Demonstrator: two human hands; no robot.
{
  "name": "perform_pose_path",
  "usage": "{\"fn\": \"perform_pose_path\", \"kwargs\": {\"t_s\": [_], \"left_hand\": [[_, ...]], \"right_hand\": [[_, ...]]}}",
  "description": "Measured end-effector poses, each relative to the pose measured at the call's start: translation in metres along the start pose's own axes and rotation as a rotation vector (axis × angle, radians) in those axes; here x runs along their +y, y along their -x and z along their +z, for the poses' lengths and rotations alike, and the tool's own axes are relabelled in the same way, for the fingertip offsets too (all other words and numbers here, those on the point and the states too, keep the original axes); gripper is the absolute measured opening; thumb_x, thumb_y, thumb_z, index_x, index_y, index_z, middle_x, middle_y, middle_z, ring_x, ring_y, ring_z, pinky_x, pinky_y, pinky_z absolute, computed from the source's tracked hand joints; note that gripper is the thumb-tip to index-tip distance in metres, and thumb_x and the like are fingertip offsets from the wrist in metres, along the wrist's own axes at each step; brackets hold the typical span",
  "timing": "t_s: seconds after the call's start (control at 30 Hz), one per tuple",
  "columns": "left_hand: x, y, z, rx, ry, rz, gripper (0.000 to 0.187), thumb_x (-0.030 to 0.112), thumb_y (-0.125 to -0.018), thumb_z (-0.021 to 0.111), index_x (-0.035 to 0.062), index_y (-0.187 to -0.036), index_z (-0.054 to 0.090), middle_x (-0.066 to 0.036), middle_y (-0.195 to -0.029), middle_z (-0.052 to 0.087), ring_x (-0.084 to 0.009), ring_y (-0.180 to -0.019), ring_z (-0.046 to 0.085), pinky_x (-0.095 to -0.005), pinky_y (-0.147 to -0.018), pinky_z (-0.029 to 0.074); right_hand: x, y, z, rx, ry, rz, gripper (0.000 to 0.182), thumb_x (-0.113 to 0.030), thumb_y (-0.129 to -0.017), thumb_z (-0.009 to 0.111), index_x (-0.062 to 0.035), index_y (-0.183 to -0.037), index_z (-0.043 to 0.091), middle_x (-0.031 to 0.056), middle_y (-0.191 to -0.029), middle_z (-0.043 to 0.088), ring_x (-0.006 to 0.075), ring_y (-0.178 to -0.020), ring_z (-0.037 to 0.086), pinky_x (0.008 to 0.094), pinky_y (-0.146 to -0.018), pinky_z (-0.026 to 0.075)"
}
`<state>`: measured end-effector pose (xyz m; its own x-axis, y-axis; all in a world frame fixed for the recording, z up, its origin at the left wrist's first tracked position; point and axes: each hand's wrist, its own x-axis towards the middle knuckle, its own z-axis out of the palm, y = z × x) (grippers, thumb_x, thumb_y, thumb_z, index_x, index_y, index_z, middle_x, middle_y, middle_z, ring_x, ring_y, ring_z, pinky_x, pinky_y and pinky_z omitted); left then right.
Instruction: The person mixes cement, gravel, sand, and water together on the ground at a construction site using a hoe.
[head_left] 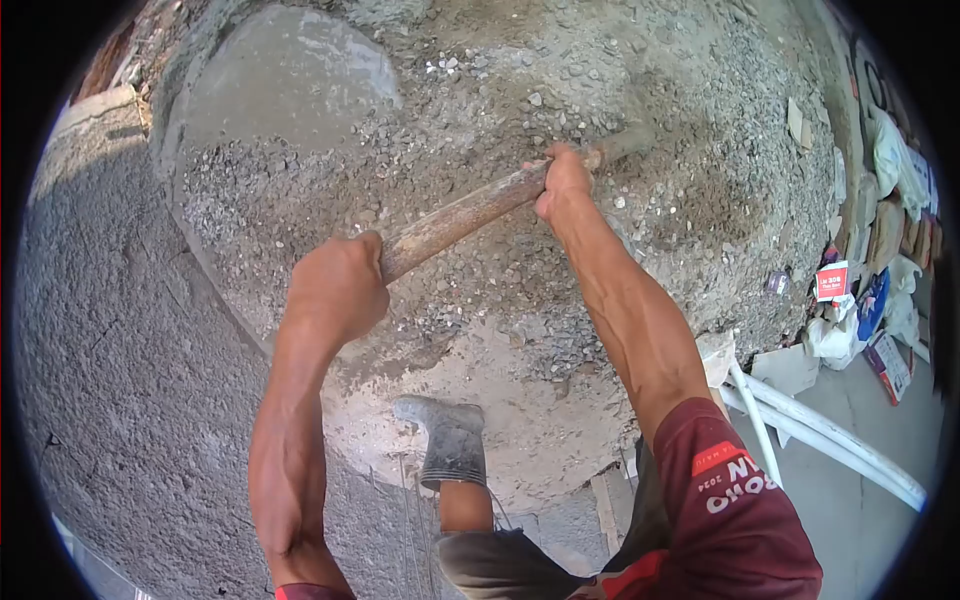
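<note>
Both hands are closed tight on a thick wooden handle: the left hand wraps its near end at centre-left of the frame, and the right hand has its fingers curled round the shaft farther up, just above centre. The handle slants up to the right, over the gravelly mix, and its far end meets a dull, blurred tool head at upper right; whether that head touches the stones, the view can't settle. Why so wide a grip? Most likely for leverage and control, the right hand steering near the head while the left governs the butt. Down at lower centre, a grey rubber boot is on the pale, dusty ground, probably giving a firm base and keeping the foot well apart from the head. Upper left, there's a smooth wet patch; lower right, white pipes lie beyond the maroon sleeve.
</note>
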<state>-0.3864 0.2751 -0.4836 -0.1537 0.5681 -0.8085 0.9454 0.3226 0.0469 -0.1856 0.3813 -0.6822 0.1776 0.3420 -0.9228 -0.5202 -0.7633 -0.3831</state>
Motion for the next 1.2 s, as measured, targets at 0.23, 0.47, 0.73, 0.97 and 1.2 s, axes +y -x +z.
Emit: {"fn": "perform_pose_path", "kwargs": {"t_s": [0.23,0.47,0.73,0.97,1.2], "left_hand": [[-0.13,0.153,0.085,0.053,0.474,-0.543,0.029,0.012,-0.068,0.07,-0.0033,-0.09,0.06,-0.017,-0.07,0.062,-0.0204,-0.062,0.058,-0.0377,-0.062,0.049],[-0.075,0.193,0.183,0.081,0.662,-0.42,0.026,0.014,-0.07,0.072,0.0003,-0.088,0.06,-0.018,-0.07,0.064,-0.0269,-0.065,0.064,-0.0379,-0.063,0.05],[0.215,0.001,0.178,-0.021,0.734,0.213,0.025,0.011,-0.071,0.063,0.0015,-0.094,0.062,-0.022,-0.085,0.068,-0.0408,-0.081,0.067,-0.0479,-0.073,0.053],[0.089,0.018,0.148,-0.311,0.435,0.243,0.03,0.01,-0.071,0.059,-0.0005,-0.099,0.065,-0.027,-0.094,0.066,-0.041,-0.095,0.064,-0.0462,-0.085,0.051],[-0.053,0.087,0.058,-0.184,0.113,0.058,0.018,0.005,-0.07,0.057,-0.0007,-0.086,0.063,-0.025,-0.086,0.066,-0.0402,-0.086,0.065,-0.0464,-0.078,0.052]], "right_hand": [[0.186,0.122,0.093,-0.304,0.526,0.088,0.043,-0.016,-0.074,0.071,0.0076,-0.105,0.051,0.0161,-0.099,0.06,0.0252,-0.085,0.06,0.0418,-0.07,0.05],[0.13,0.162,-0.016,-0.418,0.563,-0.247,0.037,-0.008,-0.076,0.068,0.005,-0.103,0.046,0.0136,-0.09,0.056,0.0224,-0.077,0.061,0.0367,-0.064,0.052],[-0.189,-0.016,-0.198,0.091,0.496,-0.561,0.029,-0.01,-0.08,0.064,0.0067,-0.1,0.052,0.0134,-0.08,0.057,0.0225,-0.061,0.058,0.0351,-0.053,0.052],[-0.048,-0.034,-0.211,0.347,0.502,-0.215,0.039,-0.01,-0.081,0.06,0.0103,-0.114,0.053,0.0179,-0.101,0.06,0.0263,-0.083,0.061,0.0421,-0.069,0.053],[0.105,0.059,-0.095,0.111,0.083,0.121,0.045,-0.011,-0.081,0.059,0.0034,-0.123,0.049,0.0193,-0.121,0.054,0.0311,-0.1,0.06,0.045,-0.085,0.052]]}}
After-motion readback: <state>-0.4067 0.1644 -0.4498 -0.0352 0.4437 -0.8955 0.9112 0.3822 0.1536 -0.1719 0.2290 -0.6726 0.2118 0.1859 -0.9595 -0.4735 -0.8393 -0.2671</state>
